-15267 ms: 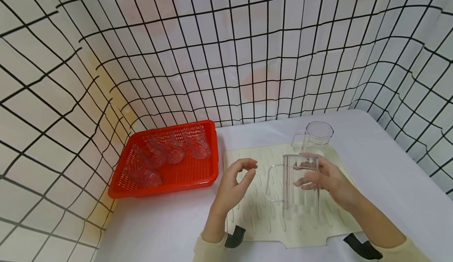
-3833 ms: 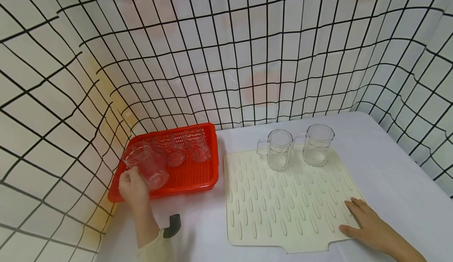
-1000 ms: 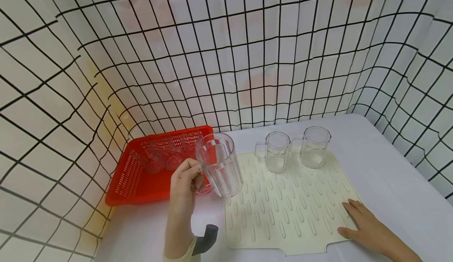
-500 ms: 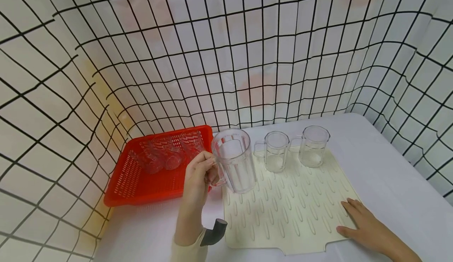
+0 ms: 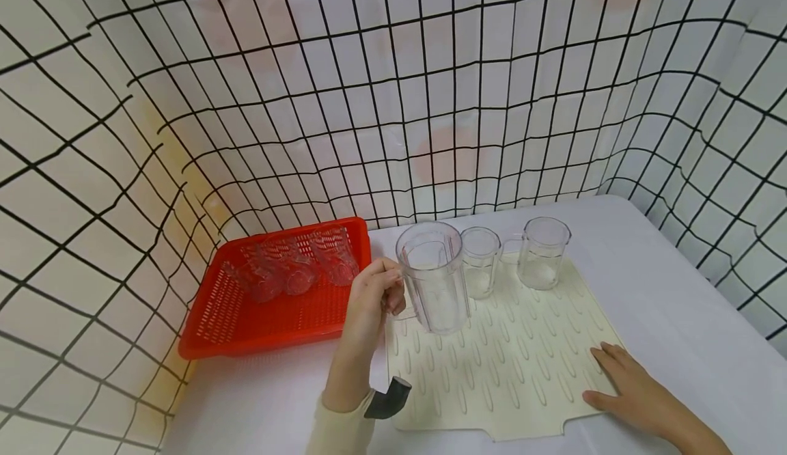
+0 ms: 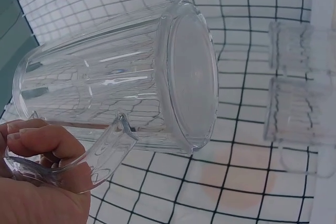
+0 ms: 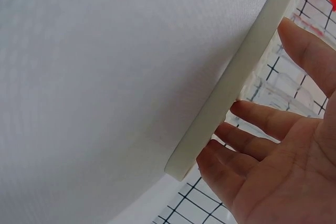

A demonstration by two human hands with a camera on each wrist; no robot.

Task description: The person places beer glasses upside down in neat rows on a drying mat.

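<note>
My left hand (image 5: 375, 292) grips the handle of a clear ribbed pitcher (image 5: 438, 291), held above the left part of a cream drying mat (image 5: 492, 373). In the left wrist view the fingers wrap round the pitcher's handle (image 6: 107, 156), and its round base (image 6: 191, 80) faces right. My right hand (image 5: 630, 390) rests with extended fingers on the mat's right front edge; in the right wrist view, fingertips touch the mat (image 7: 231, 87). Two clear mugs stand upright on the mat's far side: a mug (image 5: 482, 270) partly behind the pitcher, and a wider one (image 5: 542, 253) to its right.
On the left a red plastic basket (image 5: 264, 335) holds several clear glass-like pieces (image 5: 299, 277) lying along its back. A black wire grid (image 5: 455, 106) over white cloth encloses the white table (image 5: 246, 400) at the back and sides.
Earlier the left hand was at the basket with the pitcher; over the last second it carries the pitcher rightward over the mat. The second mug now stands on the mat. The right hand stays put lately.
</note>
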